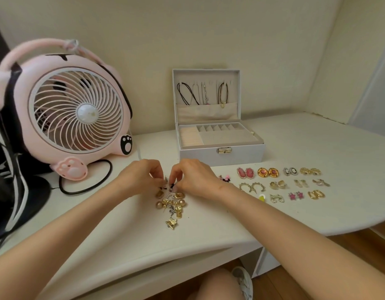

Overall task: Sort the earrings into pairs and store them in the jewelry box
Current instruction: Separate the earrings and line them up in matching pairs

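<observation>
The loose earrings (pixel 171 204) lay in a small heap on the table (pixel 209 224), just in front of the jewelry box (pixel 222 154). The sorted pairs (pixel 280 185) were set out in 3 rows to the right. Both hands worked at the heap's far edge. The right hand (pixel 193 180) had its fingers curled tight, thumb and forefinger pinching a small dark earring (pixel 171 185). The left hand (pixel 139 176) was curled the same way, tips down on something tiny; whether it had a grip I could not tell. These pieces looked light, hard and slippery, and their posts and hooks probably snagged one another. Each was best pinched by its face or rim and lifted slowly. The fingers hid what lay beneath them, and the heap was too tangled to count.
</observation>
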A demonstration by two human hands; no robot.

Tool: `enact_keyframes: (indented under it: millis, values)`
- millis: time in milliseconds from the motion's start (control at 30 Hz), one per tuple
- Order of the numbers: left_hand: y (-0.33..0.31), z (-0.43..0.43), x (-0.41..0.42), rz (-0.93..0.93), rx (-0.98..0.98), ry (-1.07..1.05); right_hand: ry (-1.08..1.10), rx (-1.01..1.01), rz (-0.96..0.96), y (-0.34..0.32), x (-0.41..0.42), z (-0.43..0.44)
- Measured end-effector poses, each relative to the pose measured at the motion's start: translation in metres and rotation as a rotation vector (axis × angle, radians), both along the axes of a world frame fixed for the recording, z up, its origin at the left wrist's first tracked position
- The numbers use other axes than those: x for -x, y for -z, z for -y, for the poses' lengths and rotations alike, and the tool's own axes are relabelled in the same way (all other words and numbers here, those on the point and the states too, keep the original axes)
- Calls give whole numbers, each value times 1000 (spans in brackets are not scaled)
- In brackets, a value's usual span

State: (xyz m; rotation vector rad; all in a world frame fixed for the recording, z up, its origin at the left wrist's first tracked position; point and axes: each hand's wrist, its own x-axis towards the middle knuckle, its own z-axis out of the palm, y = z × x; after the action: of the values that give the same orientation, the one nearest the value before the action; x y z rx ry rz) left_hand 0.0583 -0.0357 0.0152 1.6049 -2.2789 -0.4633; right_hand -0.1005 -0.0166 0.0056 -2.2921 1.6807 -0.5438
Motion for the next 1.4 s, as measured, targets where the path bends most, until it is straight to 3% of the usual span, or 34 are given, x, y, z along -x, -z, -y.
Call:
enact_keyframes:
  millis: [167,433,500,900,1100,1400]
  values:
    - [-3,1,-6,-141,11,19,-4,25,26,1,0,1]
    - [-10,-4,-2,-476,-31,85,19,-110,599,-19,18,-5]
    - [-12,-7,2,-513,-52,123,-11,-152,666,-23,26,-10]
    - [-11,-19,34,-488,-60,210,46,-117,510,-31,70,-29]
    - [-11,-27,53,-373,52,260,63,-72,462,-27,80,-37]
    - [-7,-34,63,-307,67,317,16,-61,422,-27,86,-49]
